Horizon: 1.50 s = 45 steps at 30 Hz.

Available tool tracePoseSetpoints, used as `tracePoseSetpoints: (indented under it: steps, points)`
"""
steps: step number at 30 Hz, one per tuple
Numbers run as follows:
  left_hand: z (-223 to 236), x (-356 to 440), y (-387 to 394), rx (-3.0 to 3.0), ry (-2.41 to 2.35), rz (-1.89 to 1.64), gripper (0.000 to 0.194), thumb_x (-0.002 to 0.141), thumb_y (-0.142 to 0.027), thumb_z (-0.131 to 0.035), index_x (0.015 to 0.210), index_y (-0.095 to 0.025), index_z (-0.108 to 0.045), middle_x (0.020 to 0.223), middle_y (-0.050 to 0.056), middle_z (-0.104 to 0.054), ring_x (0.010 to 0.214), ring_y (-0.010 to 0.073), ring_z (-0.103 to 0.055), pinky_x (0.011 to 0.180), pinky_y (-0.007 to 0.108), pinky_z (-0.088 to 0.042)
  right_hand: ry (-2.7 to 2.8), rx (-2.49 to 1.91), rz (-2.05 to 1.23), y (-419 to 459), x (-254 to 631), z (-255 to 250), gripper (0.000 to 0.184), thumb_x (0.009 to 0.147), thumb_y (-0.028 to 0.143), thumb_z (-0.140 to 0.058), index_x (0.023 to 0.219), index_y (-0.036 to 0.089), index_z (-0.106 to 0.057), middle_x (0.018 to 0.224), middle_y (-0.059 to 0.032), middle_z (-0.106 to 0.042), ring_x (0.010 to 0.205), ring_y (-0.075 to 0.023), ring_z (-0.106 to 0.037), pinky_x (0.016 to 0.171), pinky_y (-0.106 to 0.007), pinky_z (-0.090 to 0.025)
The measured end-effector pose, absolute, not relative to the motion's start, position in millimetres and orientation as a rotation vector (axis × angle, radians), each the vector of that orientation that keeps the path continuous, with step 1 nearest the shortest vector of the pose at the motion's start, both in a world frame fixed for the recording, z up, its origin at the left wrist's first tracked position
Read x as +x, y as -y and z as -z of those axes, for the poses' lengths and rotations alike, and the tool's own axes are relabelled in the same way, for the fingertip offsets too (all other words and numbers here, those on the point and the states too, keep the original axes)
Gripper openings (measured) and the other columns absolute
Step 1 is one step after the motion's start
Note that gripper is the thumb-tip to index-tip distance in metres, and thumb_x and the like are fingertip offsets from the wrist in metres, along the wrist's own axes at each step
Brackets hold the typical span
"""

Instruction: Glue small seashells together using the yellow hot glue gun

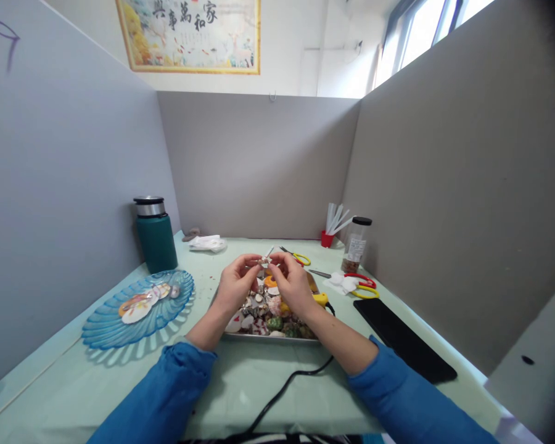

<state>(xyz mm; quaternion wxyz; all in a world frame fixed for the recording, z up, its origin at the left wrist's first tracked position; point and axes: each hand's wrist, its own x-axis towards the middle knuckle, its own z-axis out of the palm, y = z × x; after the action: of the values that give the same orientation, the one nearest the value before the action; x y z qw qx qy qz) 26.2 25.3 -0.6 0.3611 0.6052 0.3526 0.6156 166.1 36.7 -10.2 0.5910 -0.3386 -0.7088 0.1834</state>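
Observation:
My left hand [237, 280] and my right hand [293, 287] meet above a metal tray [271, 338], fingertips pinched around a small pale-brown piece [265, 261]. It looks like a bit of shell, but its exact shape is too small to tell. Many seashells [259, 325] of mixed colours fill the tray below, among them pink, white and green ones. A yellow glue gun [320, 300] lies at the tray's right side, partly hidden behind my right hand and wrist. Its black cord [290, 383] runs down towards the table's front edge.
On the left stand a blue shell-shaped plate [95, 330] bearing shells and a green bottle [156, 242]. White tissue [207, 243] lies at the back. Rightward are scissors [364, 285], a clear jar [355, 246], a red cup [327, 239] of glue sticks and a black phone-like slab [404, 338]. Partitions enclose the table.

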Motion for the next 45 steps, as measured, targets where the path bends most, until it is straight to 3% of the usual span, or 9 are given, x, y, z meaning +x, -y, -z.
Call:
tracePoseSetpoints:
  steps: [5,14,24,34,45]
  points:
    - [1.2,26.1,-25.5,1.554,-0.901,-1.591,0.031,0.071,-0.033,-0.063,0.096,-0.015,-0.060,0.077,0.002,-0.064,0.040,0.0052,-0.049,0.038,0.019,-0.037,1.663,-0.825,-0.411,-36.5,166.9,9.3,0.016,0.085,0.031,-0.047,0.080,0.018,-0.056,0.073,-0.0012,-0.059,0.062,-0.0132,-0.054,0.058,-0.024,-0.043]
    - [1.2,26.3,-25.8,1.602,-0.928,-1.543,0.029,0.074,-0.032,-0.062,0.096,-0.014,-0.060,0.085,0.004,-0.063,0.041,0.0042,-0.049,0.038,0.018,-0.038,1.666,-0.817,-0.454,-37.5,166.9,10.8,0.018,0.087,0.033,-0.046,0.082,0.019,-0.055,0.072,-0.0010,-0.059,0.062,-0.0132,-0.054,0.057,-0.023,-0.043]
    - [-0.5,27.0,-22.1,1.590,-0.948,-1.512,0.030,0.073,-0.039,-0.062,0.091,-0.015,-0.059,0.065,-0.002,-0.059,0.041,0.0061,-0.050,0.037,0.017,-0.036,1.629,-0.764,-0.603,-40.1,167.6,11.2,0.017,0.085,0.033,-0.047,0.079,0.019,-0.054,0.070,0.0001,-0.057,0.058,-0.0126,-0.054,0.052,-0.023,-0.043]
    - [3.6,26.7,-24.5,1.571,-0.882,-1.449,0.029,0.076,-0.040,-0.059,0.091,-0.016,-0.054,0.059,-0.004,-0.057,0.040,0.0081,-0.053,0.039,0.018,-0.038,1.574,-0.708,-0.786,-39.9,167.7,8.0,0.017,0.083,0.035,-0.049,0.074,0.020,-0.051,0.060,0.0043,-0.048,0.050,-0.0109,-0.051,0.048,-0.022,-0.040]
    - [4.3,26.1,-26.1,1.547,-0.817,-1.427,0.031,0.073,-0.035,-0.063,0.096,-0.015,-0.056,0.068,-0.002,-0.060,0.042,0.0080,-0.054,0.041,0.020,-0.043,1.482,-0.688,-0.976,-40.4,167.4,3.3,0.022,0.078,0.039,-0.056,0.073,0.018,-0.052,0.056,0.0048,-0.048,0.047,-0.0096,-0.048,0.046,-0.021,-0.038]
